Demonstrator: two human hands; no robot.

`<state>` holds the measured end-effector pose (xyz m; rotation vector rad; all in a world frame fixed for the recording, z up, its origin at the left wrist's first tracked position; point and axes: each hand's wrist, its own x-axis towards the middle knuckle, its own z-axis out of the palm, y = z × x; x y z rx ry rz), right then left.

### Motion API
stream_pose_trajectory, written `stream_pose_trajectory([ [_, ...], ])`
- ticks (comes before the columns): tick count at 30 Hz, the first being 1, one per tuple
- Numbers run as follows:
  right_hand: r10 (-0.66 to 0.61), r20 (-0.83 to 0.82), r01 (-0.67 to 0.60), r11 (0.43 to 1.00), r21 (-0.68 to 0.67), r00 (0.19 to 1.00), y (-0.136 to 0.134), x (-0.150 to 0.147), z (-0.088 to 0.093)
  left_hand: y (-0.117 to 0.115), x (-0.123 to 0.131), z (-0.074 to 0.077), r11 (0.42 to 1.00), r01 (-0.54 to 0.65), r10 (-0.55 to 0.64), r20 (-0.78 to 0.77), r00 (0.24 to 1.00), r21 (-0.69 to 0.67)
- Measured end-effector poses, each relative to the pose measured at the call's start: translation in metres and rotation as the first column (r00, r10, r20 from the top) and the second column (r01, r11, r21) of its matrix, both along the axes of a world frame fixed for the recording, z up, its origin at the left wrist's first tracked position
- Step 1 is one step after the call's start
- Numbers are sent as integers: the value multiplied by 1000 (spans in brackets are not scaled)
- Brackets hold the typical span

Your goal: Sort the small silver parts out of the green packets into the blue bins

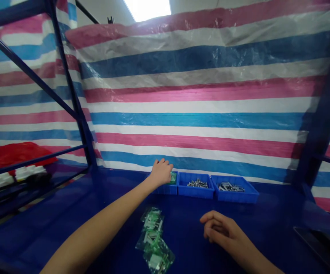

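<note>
My left hand reaches over the leftmost blue bin at the back of the table. Its fingers bend down on the far side, so their tips and anything between them are hidden. A bit of green packaging shows in that bin beside the hand. My right hand hovers above the table, index finger stretched out, the other fingers loosely curled, with nothing visible in it. Between my forearms lies an overlapping row of clear, green-tinted plastic bags with small white and metal parts inside.
Right of the leftmost bin stand a middle blue bin of small metal fittings and a right blue bin of longer metal pieces. A dark flat object lies at the right edge. Blue frame posts and striped sheeting enclose the table.
</note>
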<state>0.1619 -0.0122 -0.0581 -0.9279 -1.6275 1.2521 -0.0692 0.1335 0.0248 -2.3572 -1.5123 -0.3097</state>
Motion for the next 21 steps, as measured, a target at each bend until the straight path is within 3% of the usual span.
stream_pose_trajectory([
  [4,15,38,-15,1000,0,999,-1,0,5,-5,6,-1,999,13,-12,-10,1000,35],
  [8,24,53,-24,1000,-9,998,-1,1,9,-17,5,12,996,44,-50,71,996,80],
  [12,24,55,-24,1000,2,998,-1,2,9,-58,-12,28,995,67,-80,185,979,80],
  [15,13,64,-14,1000,18,998,-2,2,7,-111,-31,23,985,163,-148,197,969,-58],
  [18,31,79,-33,999,31,996,-3,1,5,-160,-48,6,871,338,-272,224,936,-358],
  [21,34,94,-37,999,31,995,-4,0,6,-183,-55,-11,821,345,-241,271,932,-455],
])
